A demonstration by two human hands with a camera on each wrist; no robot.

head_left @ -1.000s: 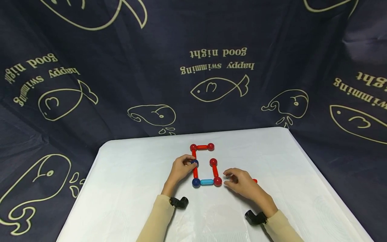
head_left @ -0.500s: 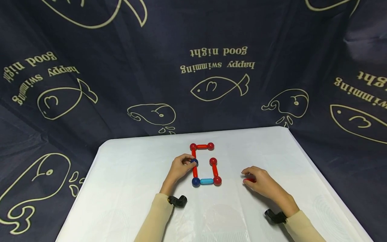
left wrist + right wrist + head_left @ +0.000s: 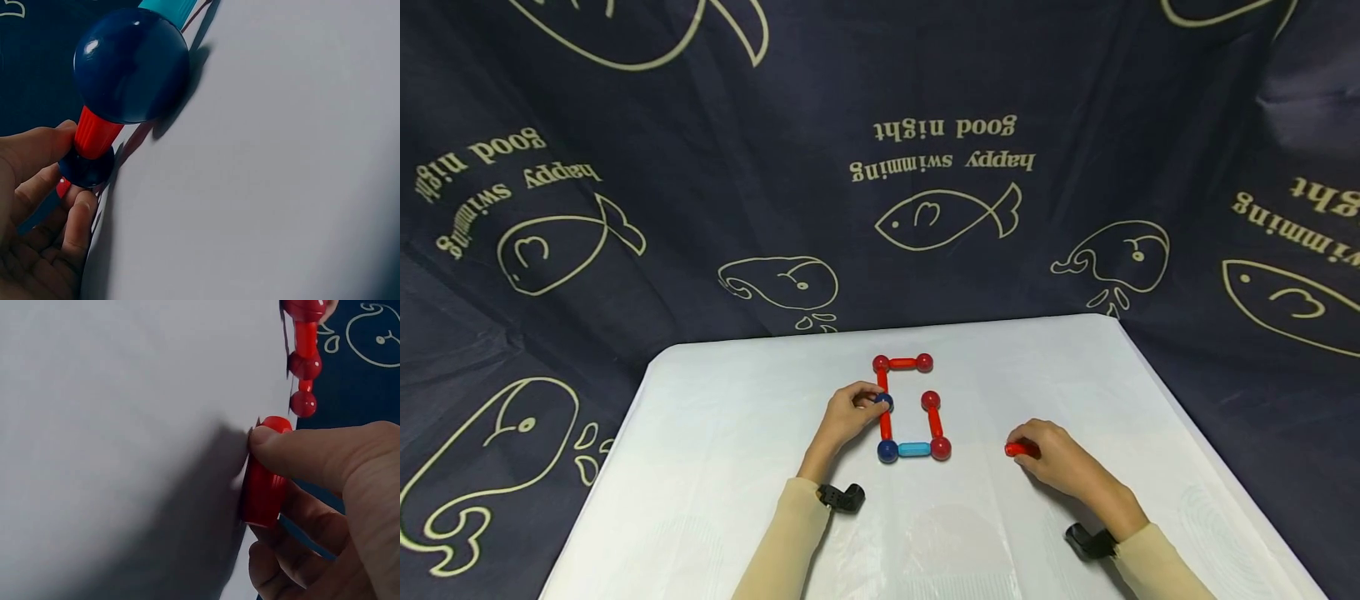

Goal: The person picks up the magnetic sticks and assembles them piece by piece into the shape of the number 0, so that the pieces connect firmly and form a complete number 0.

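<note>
On the white table lies a figure of balls and rods shaped like a 6 with a gap on its right. My left hand [image 3: 848, 414] pinches the dark blue ball [image 3: 87, 170] midway up its left side. Below that are a red rod [image 3: 97, 132], a larger-looking blue ball [image 3: 131, 65] at the lower corner and a light blue rod [image 3: 913, 450]. Red balls [image 3: 931, 401] and red rods [image 3: 935, 422] form the rest. Right of the figure, my right hand [image 3: 1052, 454] holds a loose red rod [image 3: 265, 481] between thumb and fingers, close over the table.
The white-covered table [image 3: 760, 467] extends around the figure on all sides. A dark blue cloth [image 3: 940, 275] with fish and whale drawings hangs behind its far edge. Each wrist wears a black camera [image 3: 842, 498].
My right hand has moved right, away from the figure's lower right ball, and its fingers have closed on the loose red rod. The left hand stays at the blue ball.
</note>
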